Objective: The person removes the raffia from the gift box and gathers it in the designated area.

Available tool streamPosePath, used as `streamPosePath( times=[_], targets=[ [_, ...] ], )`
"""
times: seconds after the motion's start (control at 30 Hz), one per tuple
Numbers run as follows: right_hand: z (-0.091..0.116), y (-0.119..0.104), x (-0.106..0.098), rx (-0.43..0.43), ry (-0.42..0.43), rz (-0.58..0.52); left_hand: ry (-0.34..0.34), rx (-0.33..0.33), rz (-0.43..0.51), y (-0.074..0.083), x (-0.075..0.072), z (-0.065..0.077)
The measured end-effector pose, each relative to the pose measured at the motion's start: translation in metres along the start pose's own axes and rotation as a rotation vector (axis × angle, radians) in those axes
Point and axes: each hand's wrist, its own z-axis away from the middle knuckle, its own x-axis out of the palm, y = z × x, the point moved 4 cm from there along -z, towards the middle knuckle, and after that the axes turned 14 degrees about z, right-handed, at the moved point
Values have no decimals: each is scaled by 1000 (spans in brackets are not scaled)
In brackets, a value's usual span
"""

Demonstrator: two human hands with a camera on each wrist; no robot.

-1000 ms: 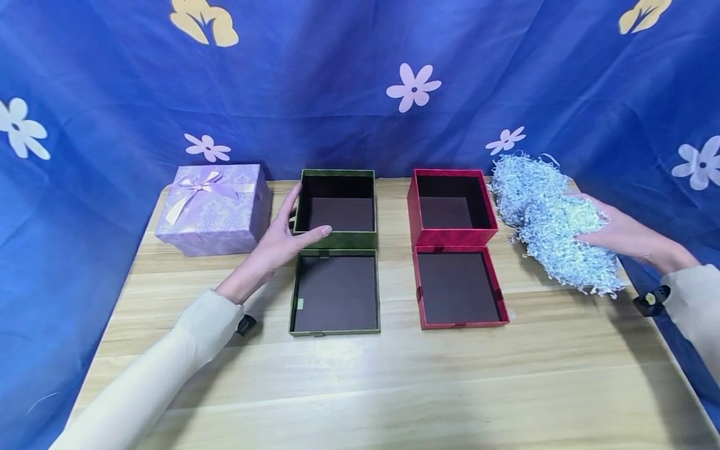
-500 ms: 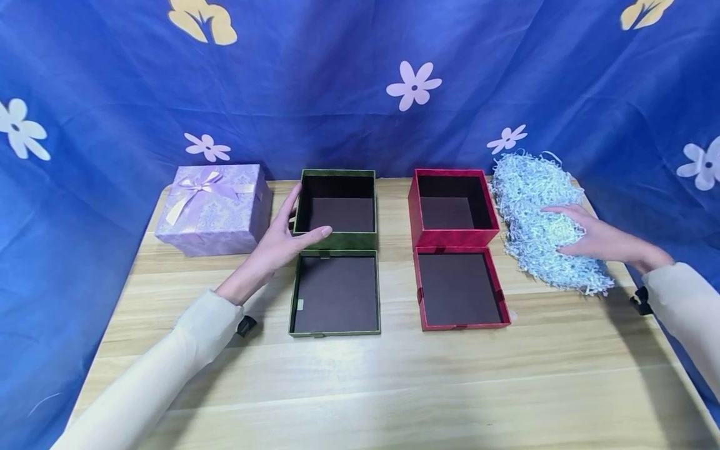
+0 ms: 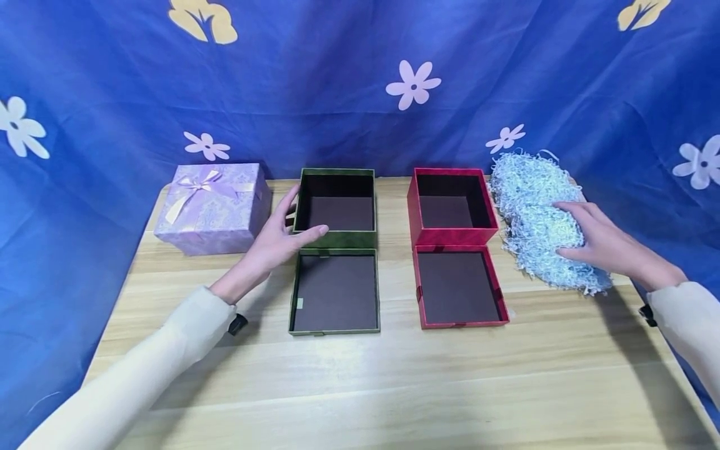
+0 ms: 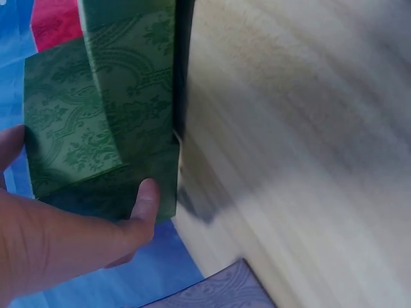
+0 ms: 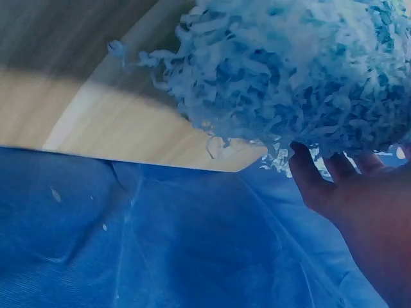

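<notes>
Now your left hand [image 3: 274, 242] spreads around the near left corner of the green box [image 3: 350, 240]; your right [image 3: 604, 242], thumb and fingers parted, touches the blue shredded paper [image 3: 529, 194] beside the red box [image 3: 457, 237]

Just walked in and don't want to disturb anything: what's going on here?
A person's left hand is spread at a corner of the open green box, while the right hand touches blue shredded paper. The red box is open too, and the paper lies outside both. A lilac gift box stands at the left.
</notes>
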Motion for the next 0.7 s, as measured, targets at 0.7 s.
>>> streamPosePath(
  times=[0.7],
  targets=[
    [25,-24,-10,168,109,-160,9,82,-13,16,-8,10]
  ],
)
